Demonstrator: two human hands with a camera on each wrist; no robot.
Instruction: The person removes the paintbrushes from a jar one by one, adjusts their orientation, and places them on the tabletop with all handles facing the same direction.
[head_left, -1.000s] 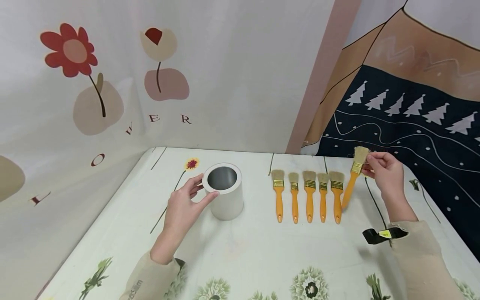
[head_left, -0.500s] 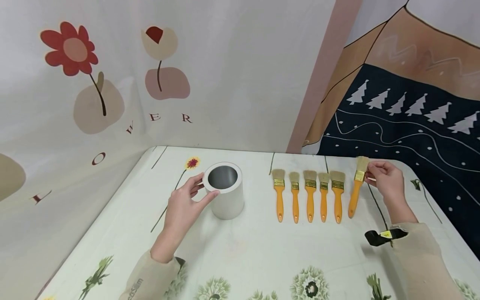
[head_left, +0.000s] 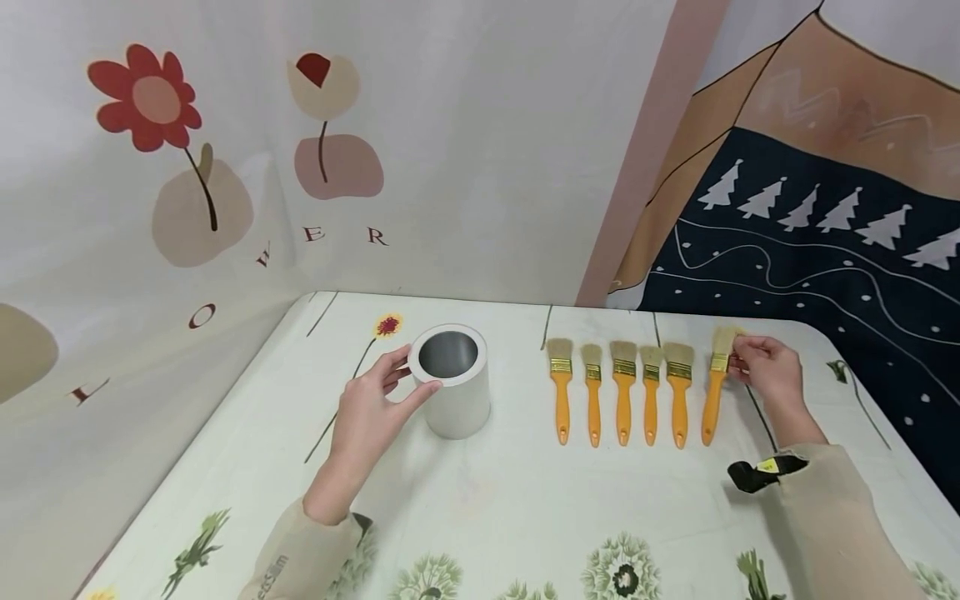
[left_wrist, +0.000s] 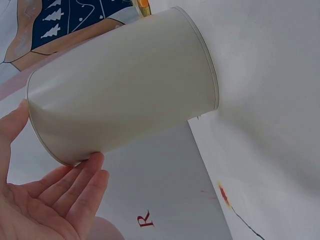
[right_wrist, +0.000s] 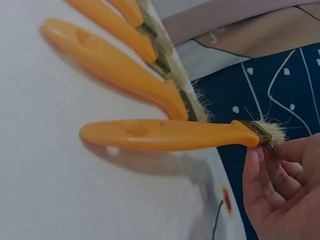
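Observation:
A white cylindrical container with an open top and a grey inside stands upright on the table. My left hand holds its rim from the left, thumb on the near side and fingers on the far side; the left wrist view shows the container's smooth wall. At the right end of a row, my right hand pinches a paintbrush with an orange handle near its pale bristles. In the right wrist view that paintbrush has its handle at or just above the tabletop, with a shadow below it.
Several similar paintbrushes lie side by side left of the held one, bristles toward the back. The table wears a white flower-printed cloth. Printed curtains hang behind it. A black strap sticks out from the right sleeve.
My right hand has lowered the paintbrush toward the table and swung its handle to the right, apart from the neighbouring brush and nearly in line with the row. The left hand keeps its place.

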